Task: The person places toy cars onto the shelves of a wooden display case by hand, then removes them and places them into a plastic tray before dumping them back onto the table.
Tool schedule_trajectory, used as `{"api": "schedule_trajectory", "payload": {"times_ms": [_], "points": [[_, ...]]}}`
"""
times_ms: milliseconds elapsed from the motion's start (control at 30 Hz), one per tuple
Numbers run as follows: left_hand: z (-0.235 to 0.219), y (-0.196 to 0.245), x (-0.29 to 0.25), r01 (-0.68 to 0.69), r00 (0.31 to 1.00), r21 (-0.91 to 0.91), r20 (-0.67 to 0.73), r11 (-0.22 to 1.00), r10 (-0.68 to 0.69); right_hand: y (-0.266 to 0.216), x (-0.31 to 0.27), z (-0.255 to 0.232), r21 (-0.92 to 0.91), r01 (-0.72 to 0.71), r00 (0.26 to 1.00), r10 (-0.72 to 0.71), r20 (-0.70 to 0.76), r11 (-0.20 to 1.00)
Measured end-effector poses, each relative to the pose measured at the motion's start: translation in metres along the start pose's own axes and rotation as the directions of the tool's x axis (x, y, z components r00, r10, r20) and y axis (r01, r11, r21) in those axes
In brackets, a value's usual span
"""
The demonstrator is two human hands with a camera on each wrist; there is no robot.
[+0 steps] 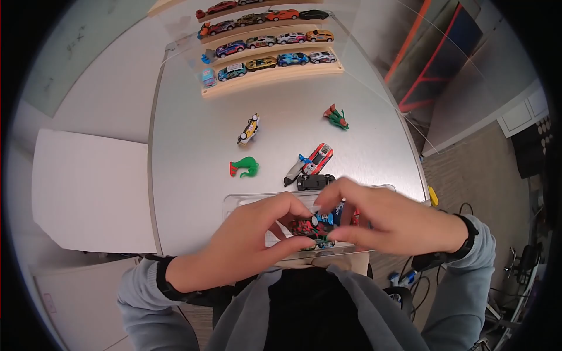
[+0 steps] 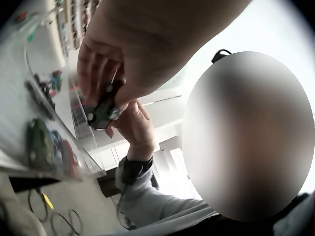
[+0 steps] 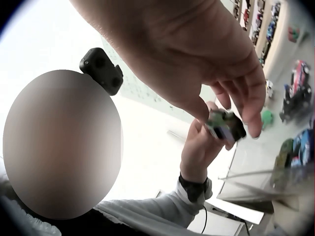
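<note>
Both hands meet over a clear plastic tray point(image 1: 234, 200) at the near table edge. Between them is a small dark toy car point(image 1: 301, 227) with red and green markings. My left hand point(image 1: 246, 228) grips it with thumb and fingers, as the left wrist view shows around the toy car point(image 2: 104, 110). From the other side, my right hand point(image 1: 380, 213) holds the toy car point(image 3: 225, 127) between thumb and fingertips. Below, partly hidden by the hands, several more cars lie in the tray, including a green car point(image 2: 40, 145) and a blue car point(image 3: 302, 147).
Just beyond the tray lie an upturned black car point(image 1: 315, 182), a red-and-white car point(image 1: 320, 157) and a grey-and-blue toy point(image 1: 295, 171). Farther off are a yellow-and-white car point(image 1: 249, 130) and two green-and-red toys point(image 1: 336, 117). A tiered wooden rack point(image 1: 275, 81) of toy cars stands at the back.
</note>
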State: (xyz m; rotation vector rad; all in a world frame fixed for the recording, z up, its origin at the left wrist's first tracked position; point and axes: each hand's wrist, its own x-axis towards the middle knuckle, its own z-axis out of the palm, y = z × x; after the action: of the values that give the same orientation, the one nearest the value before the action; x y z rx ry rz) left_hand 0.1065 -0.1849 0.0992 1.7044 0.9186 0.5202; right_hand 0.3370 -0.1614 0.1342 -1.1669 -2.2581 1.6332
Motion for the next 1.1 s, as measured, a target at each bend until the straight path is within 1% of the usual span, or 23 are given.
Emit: {"api": "schedule_trajectory", "payload": {"times_ms": [33, 67, 100, 133, 167, 200, 233, 300, 333, 400, 433, 467, 533, 600, 633, 700, 800, 867, 900, 967, 1000, 1067, 1100], "points": [[-0.002, 0.001, -0.003, 0.0, 1.0, -0.001, 0.0, 1.0, 0.0, 0.002, 0.003, -0.005, 0.0, -0.001, 1.0, 0.001, 0.0, 1.0], [-0.006, 0.001, -0.007, -0.065, 0.997, 0.31, -0.02, 0.949, 0.075, 0.007, 0.006, -0.011, -0.136, 0.098, 0.985, -0.115, -0.126, 0.986], [-0.008, 0.0, -0.01, -0.114, 0.988, 0.591, -0.016, 0.799, 0.152, 0.01, 0.009, -0.018, -0.281, 0.174, 0.941, -0.244, -0.233, 0.944], [-0.008, -0.003, -0.011, -0.113, 0.988, 0.59, -0.017, 0.799, 0.153, 0.011, 0.013, -0.023, -0.463, 0.129, 0.935, -0.263, -0.239, 0.877], [-0.007, -0.01, -0.012, -0.086, 0.995, 0.574, 0.005, 0.814, 0.101, 0.016, 0.018, -0.028, -0.464, 0.131, 0.935, -0.264, -0.236, 0.876], [-0.006, -0.017, -0.013, -0.057, 0.998, 0.558, 0.028, 0.828, 0.05, 0.025, 0.024, -0.031, -0.603, 0.148, 0.93, -0.318, -0.186, 0.784], [-0.003, -0.024, -0.013, -0.054, 0.998, 0.559, 0.022, 0.828, 0.051, 0.033, 0.031, -0.033, -0.726, 0.163, 0.922, -0.365, -0.128, 0.668], [0.006, -0.036, -0.01, -0.04, 0.998, 0.541, 0.066, 0.84, 0.005, 0.045, 0.045, -0.032, -0.734, 0.141, 0.936, -0.33, -0.118, 0.665], [0.008, -0.036, -0.01, -0.04, 0.998, 0.54, 0.065, 0.841, 0.006, 0.052, 0.053, -0.032, -0.765, 0.158, 0.935, -0.343, -0.087, 0.625], [0.011, -0.036, -0.009, -0.003, 0.999, 0.496, -0.026, 0.868, 0.019, 0.061, 0.066, -0.034, -0.793, 0.17, 0.935, -0.35, -0.058, 0.585], [0.011, -0.036, -0.01, -0.006, 1.0, 0.495, -0.023, 0.869, 0.02, 0.062, 0.073, -0.035, -0.791, 0.141, 0.963, -0.268, -0.03, 0.596], [0.012, -0.035, -0.011, 0.002, 0.997, 0.544, -0.071, 0.839, 0.044, 0.062, 0.079, -0.035, -0.789, 0.111, 0.983, -0.183, -0.002, 0.604], [0.012, -0.031, -0.015, 0.013, 0.99, 0.59, -0.118, 0.807, 0.071, 0.063, 0.088, -0.038, -0.762, 0.107, 0.99, -0.136, 0.024, 0.638], [0.007, -0.026, -0.02, 0.114, 0.988, 0.655, 0.002, 0.747, -0.153, 0.065, 0.095, -0.039, -0.734, 0.106, 0.994, -0.092, 0.06, 0.671], [0.007, -0.03, -0.021, 0.119, 0.988, 0.652, -0.002, 0.748, -0.156, 0.067, 0.099, -0.039, -0.761, 0.078, 0.997, -0.062, 0.051, 0.644], [0.007, -0.039, -0.023, -0.133, 0.987, 0.647, 0.158, 0.75, 0.039, 0.068, 0.103, -0.039, -0.787, 0.057, 0.998, -0.034, 0.046, 0.614], [0.006, -0.043, -0.023, -0.175, 0.984, 0.642, 0.148, 0.747, 0.103, 0.066, 0.103, -0.041, -0.808, 0.038, 0.999, -0.014, 0.037, 0.588], [0.006, -0.044, -0.024, -0.179, 0.983, 0.639, 0.152, 0.748, 0.106, 0.063, 0.1, -0.04, -0.79, -0.053, 0.992, 0.124, 0.029, 0.611], [0.006, -0.044, -0.024, -0.182, 0.982, 0.638, 0.156, 0.748, 0.105, 0.06, 0.099, -0.04, -0.792, -0.055, 0.991, 0.127, 0.028, 0.608], [0.006, -0.042, -0.025, -0.199, 0.98, 0.642, 0.149, 0.74, 0.135, 0.056, 0.096, -0.04, -0.777, -0.125, 0.975, 0.223, 0.02, 0.617], [0.006, -0.04, -0.025, -0.215, 0.977, 0.65, 0.147, 0.728, 0.157, 0.057, 0.094, -0.042, -0.779, -0.125, 0.974, 0.224, 0.02, 0.615], [0.001, -0.035, -0.027, -0.22, 0.973, 0.664, 0.097, 0.715, 0.21, 0.059, 0.091, -0.049, -0.837, -0.006, 1.0, 0.028, 0.011, 0.547], [-0.003, -0.033, -0.028, -0.222, 0.965, 0.679, 0.048, 0.7, 0.259, 0.056, 0.089, -0.053, -0.839, -0.004, 0.999, 0.03, 0.015, 0.545]]}}
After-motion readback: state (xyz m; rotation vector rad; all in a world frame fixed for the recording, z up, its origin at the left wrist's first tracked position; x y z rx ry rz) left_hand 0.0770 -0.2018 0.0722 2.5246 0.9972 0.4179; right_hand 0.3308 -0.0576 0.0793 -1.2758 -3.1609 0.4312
